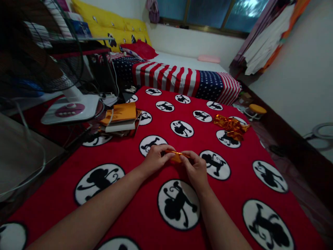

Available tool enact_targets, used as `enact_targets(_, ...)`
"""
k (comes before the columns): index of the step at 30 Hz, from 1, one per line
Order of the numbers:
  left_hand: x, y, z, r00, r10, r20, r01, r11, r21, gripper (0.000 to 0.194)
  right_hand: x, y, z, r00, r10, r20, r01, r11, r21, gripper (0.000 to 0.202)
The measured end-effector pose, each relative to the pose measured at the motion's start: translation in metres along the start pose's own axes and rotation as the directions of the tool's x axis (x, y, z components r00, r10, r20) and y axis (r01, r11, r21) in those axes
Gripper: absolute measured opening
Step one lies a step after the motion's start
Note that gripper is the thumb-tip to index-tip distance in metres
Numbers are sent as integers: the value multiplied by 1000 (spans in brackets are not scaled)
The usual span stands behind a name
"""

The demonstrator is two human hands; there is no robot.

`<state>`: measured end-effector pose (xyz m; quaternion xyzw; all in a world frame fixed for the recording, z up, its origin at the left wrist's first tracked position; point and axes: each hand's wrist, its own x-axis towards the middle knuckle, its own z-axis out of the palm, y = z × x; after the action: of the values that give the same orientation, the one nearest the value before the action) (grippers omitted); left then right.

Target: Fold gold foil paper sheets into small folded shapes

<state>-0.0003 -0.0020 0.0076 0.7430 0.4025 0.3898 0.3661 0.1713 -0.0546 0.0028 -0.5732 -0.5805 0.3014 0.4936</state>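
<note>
A small piece of shiny orange foil paper (177, 157) is pinched between both hands, just above the red cloth (166, 139) with its monkey circles. My left hand (156, 159) is closed on the paper's left end, thumb and fingers together. At the right end, my right hand (195, 167) grips it the same way. The paper's upper edge looks thin and folded, and the fingers cover both its ends. Crumpled orange foil (232, 126) lies on the cloth farther back to the right.
Orange sheets (121, 113) top a stack of papers at the left edge. A fan (71, 107) stands far left. Beyond the cloth is a bed with a striped cover (166, 77); a yellow stool (257, 109) stands at the right.
</note>
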Motion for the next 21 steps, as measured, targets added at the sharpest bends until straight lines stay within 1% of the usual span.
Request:
enact_targets(4, -1, 1, 2, 992, -123, 17, 124, 988, -96, 16, 1, 1, 1, 998, 61, -7, -61, 997, 55, 15)
enact_targets(7, -2, -1, 4, 970, -237, 52, 243, 944, -222, 16, 1, 2, 1, 997, 79, -14, -78, 995, 69, 13)
enact_targets(9, -2, 0, 6, 956, -286, 56, 291, 918, -271, 17, 1, 1, 1, 997, 73, -19, -72, 995, 63, 13)
enact_targets(13, -2, 2, 6, 938, -339, 68, 342, 884, -319, 20, 1, -1, 1, 997, 81, -4, -80, 993, 84, 13)
enact_targets(16, 1, 2, 2, 925, -369, 91, 376, 853, -362, 24, 2, -2, -1, 987, 157, 26, -159, 959, 233, 19)
enact_targets(18, 2, 2, -1, 929, -362, 79, 365, 852, -376, 25, 2, -1, -3, 977, 210, 29, -207, 919, 335, 25)
enact_targets(21, 4, 2, -5, 938, -339, 69, 339, 865, -371, 25, 3, 1, -6, 969, 243, 39, -239, 891, 386, 28)
